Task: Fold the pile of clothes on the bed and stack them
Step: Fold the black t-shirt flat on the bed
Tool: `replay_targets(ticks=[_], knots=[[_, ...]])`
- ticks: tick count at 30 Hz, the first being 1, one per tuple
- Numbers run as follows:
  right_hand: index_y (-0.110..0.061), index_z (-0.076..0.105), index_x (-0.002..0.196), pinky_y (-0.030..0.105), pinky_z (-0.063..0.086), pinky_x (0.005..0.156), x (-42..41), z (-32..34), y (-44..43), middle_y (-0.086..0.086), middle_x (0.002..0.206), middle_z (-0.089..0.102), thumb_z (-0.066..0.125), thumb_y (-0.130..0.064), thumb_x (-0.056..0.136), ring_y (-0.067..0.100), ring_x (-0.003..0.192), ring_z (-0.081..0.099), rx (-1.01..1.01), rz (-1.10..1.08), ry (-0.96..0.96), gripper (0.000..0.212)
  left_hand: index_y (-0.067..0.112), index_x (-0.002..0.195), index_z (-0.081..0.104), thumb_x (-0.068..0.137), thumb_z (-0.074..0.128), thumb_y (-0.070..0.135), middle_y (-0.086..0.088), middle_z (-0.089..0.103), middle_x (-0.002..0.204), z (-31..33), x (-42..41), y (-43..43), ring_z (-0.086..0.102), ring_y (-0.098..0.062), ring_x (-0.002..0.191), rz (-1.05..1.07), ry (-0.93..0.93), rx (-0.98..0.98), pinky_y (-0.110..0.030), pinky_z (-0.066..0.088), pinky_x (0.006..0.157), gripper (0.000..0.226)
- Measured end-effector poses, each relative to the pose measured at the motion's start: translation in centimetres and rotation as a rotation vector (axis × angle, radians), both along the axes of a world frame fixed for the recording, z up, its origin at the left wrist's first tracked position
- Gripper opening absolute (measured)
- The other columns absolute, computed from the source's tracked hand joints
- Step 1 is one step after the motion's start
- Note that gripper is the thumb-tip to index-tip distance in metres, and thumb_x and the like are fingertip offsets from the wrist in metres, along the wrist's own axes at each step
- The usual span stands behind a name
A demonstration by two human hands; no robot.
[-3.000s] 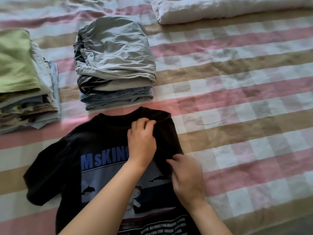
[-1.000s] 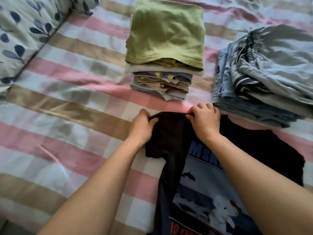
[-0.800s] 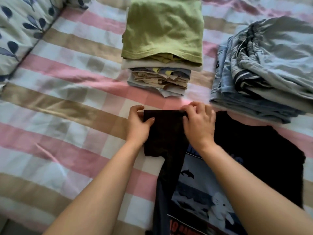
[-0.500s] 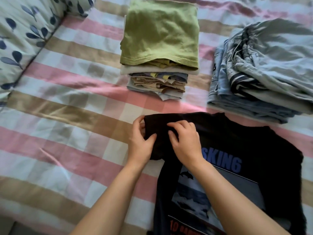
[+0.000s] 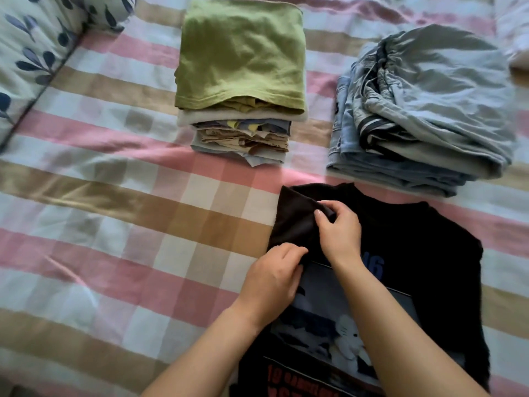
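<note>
A black T-shirt [image 5: 423, 253] with a blue print lies face up on the checked bedspread [image 5: 114, 224], its left sleeve folded in over the chest. My right hand [image 5: 339, 233] pinches the upper edge of that folded sleeve. My left hand [image 5: 272, 282] pinches the sleeve's lower edge at the shirt's left side. Behind the shirt stand two folded stacks: one topped by a green garment [image 5: 240, 53], one of grey and blue garments [image 5: 429, 104].
A leaf-patterned pillow [image 5: 34, 47] lies at the far left. A white cushion edge [image 5: 515, 30] shows at the top right. Bare bedspread stretches to the left of the shirt.
Three seconds ago my hands were at the shirt's right shoulder. They have since moved to the left sleeve and folded it inward. In the last half second both hands shifted along the sleeve.
</note>
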State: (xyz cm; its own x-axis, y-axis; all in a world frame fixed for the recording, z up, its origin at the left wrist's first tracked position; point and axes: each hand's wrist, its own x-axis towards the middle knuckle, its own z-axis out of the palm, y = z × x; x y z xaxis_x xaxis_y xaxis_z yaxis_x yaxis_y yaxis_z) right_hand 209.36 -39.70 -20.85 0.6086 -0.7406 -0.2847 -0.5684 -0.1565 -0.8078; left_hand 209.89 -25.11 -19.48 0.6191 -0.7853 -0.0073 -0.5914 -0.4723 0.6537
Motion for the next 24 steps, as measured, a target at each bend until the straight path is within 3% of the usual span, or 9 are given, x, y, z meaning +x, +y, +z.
replay_targets(ticks=[2, 4, 9, 11, 13, 16, 19, 21, 24], knots=[[-0.012, 0.065, 0.106, 0.018, 0.036, 0.077, -0.5, -0.5, -0.3, 0.005, 0.104, 0.067, 0.058, -0.011, 0.086, 0.019, 0.101, 0.059, -0.057, -0.018, 0.040, 0.021, 0.003, 0.102, 0.066, 0.082, 0.057, 0.000, -0.009, 0.067, 0.093, -0.3, 0.1, 0.0, 0.064, -0.027, 0.082, -0.034, -0.091, -0.005, -0.034, 0.054, 0.061, 0.022], [-0.013, 0.061, 0.112, 0.018, 0.035, 0.076, -0.9, -0.2, -0.2, 0.007, 0.108, 0.062, 0.057, -0.009, 0.085, 0.022, 0.101, 0.057, -0.134, 0.006, 0.038, 0.027, 0.003, 0.100, 0.068, 0.080, 0.056, -0.003, -0.009, 0.068, 0.094, -0.6, 0.4, -0.1, 0.064, -0.028, 0.083, -0.032, -0.221, -0.032, -0.033, 0.055, 0.064, 0.024], [-0.010, 0.066, 0.109, 0.041, 0.049, 0.084, -1.8, -0.3, 0.8, 0.013, 0.115, 0.062, 0.063, -0.002, 0.075, 0.035, 0.106, 0.058, -0.724, 0.466, -0.061, 0.035, 0.012, 0.131, 0.051, 0.089, 0.035, 0.026, -0.006, 0.046, 0.140, -1.4, 0.2, 0.0, 0.040, -0.025, 0.132, 0.021, -0.296, 0.330, -0.046, 0.038, 0.101, 0.048], [-0.013, 0.056, 0.126, 0.048, 0.037, 0.101, -2.3, -1.3, 1.2, 0.011, 0.137, 0.050, 0.057, -0.014, 0.087, 0.030, 0.129, 0.043, -0.688, 0.668, 0.078, 0.039, 0.021, 0.145, 0.020, 0.089, 0.014, 0.043, 0.001, 0.013, 0.155, -2.3, -0.1, 0.4, 0.003, -0.024, 0.143, -0.024, -0.203, 0.508, -0.050, 0.008, 0.112, 0.061], [-0.022, 0.026, 0.145, 0.044, 0.011, 0.114, -3.0, -2.6, 1.1, 0.001, 0.155, 0.018, 0.032, -0.033, 0.098, 0.018, 0.144, 0.011, -0.634, 0.778, 0.274, 0.049, 0.029, 0.140, -0.015, 0.085, -0.002, 0.054, 0.010, -0.028, 0.148, -3.5, -0.4, 0.9, -0.034, -0.020, 0.134, -0.068, -0.173, 0.600, -0.044, -0.024, 0.106, 0.062], [-0.027, 0.004, 0.148, 0.039, -0.003, 0.114, -3.3, -3.6, 0.8, -0.005, 0.157, -0.004, 0.014, -0.043, 0.097, 0.011, 0.143, -0.010, -0.637, 0.811, 0.385, 0.055, 0.032, 0.135, -0.027, 0.088, 0.007, 0.059, 0.014, -0.044, 0.137, -4.2, -0.5, 1.1, -0.046, -0.014, 0.125, -0.078, -0.203, 0.636, -0.040, -0.029, 0.103, 0.064], [-0.024, 0.015, 0.148, 0.043, 0.000, 0.114, -3.4, -2.2, 1.5, -0.001, 0.157, 0.004, 0.024, -0.040, 0.099, 0.015, 0.144, -0.003, -0.567, 0.772, 0.356, 0.052, 0.029, 0.146, -0.007, 0.094, 0.033, 0.049, 0.011, -0.026, 0.150, -3.2, -0.4, 1.5, -0.031, -0.013, 0.136, -0.085, -0.090, 0.519, -0.041, -0.015, 0.112, 0.069], [-0.017, 0.037, 0.141, 0.047, 0.016, 0.112, -4.5, -0.7, 2.6, 0.007, 0.152, 0.027, 0.039, -0.032, 0.097, 0.023, 0.142, 0.017, -0.529, 0.664, 0.243, 0.046, 0.017, 0.146, 0.023, 0.093, 0.048, 0.028, -0.003, 0.013, 0.156, -1.8, -0.9, 2.5, 0.008, -0.019, 0.143, 0.043, 0.013, 0.256, -0.035, 0.008, 0.116, 0.059], [-0.010, 0.060, 0.119, 0.046, 0.046, 0.091, -8.0, 1.3, 5.8, 0.011, 0.123, 0.057, 0.056, -0.017, 0.089, 0.030, 0.115, 0.050, -0.494, 0.574, 0.015, 0.031, 0.006, 0.127, 0.050, 0.089, 0.054, 0.003, -0.005, 0.052, 0.125, 0.0, -3.3, 5.7, 0.051, -0.018, 0.114, 0.431, 0.223, -0.069, -0.024, 0.038, 0.101, 0.039]])
